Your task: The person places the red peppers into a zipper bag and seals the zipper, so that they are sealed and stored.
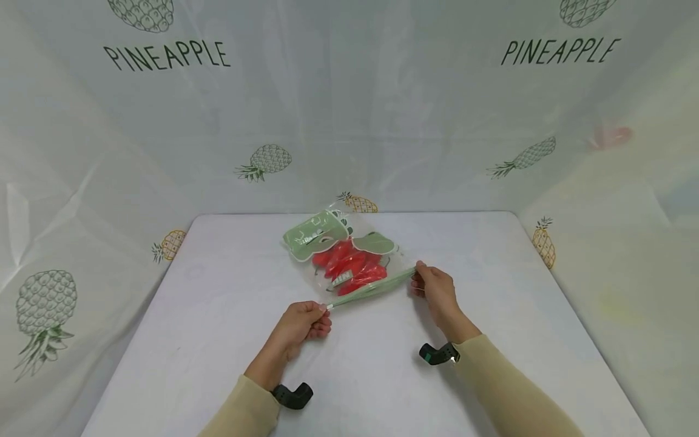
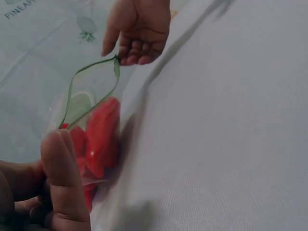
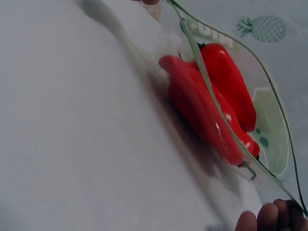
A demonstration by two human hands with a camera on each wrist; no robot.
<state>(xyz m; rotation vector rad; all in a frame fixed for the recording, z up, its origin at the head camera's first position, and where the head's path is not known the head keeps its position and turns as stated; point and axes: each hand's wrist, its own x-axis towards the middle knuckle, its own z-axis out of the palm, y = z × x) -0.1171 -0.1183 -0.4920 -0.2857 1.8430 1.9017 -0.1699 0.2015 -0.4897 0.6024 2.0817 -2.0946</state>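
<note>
A clear zip bag (image 1: pixel 349 258) with green print lies on the white table (image 1: pixel 218 315), holding several red peppers (image 1: pixel 352 267). Its green zip strip (image 1: pixel 371 288) faces me. My left hand (image 1: pixel 303 325) pinches the strip's left end and my right hand (image 1: pixel 434 288) pinches its right end. In the left wrist view the bag's mouth (image 2: pixel 91 91) gapes open, with red peppers (image 2: pixel 101 137) inside and the right hand (image 2: pixel 139 29) at its far end. The right wrist view shows the peppers (image 3: pixel 211 106) through the plastic, and my fingertips (image 3: pixel 272 216) at the strip's corner.
A pale curtain (image 1: pixel 349 103) printed with pineapples and the word PINEAPPLE encloses the table on three sides. Black wrist mounts (image 1: pixel 292 394) sit on both forearms. The bare tabletop spreads to the left, right and front of the bag.
</note>
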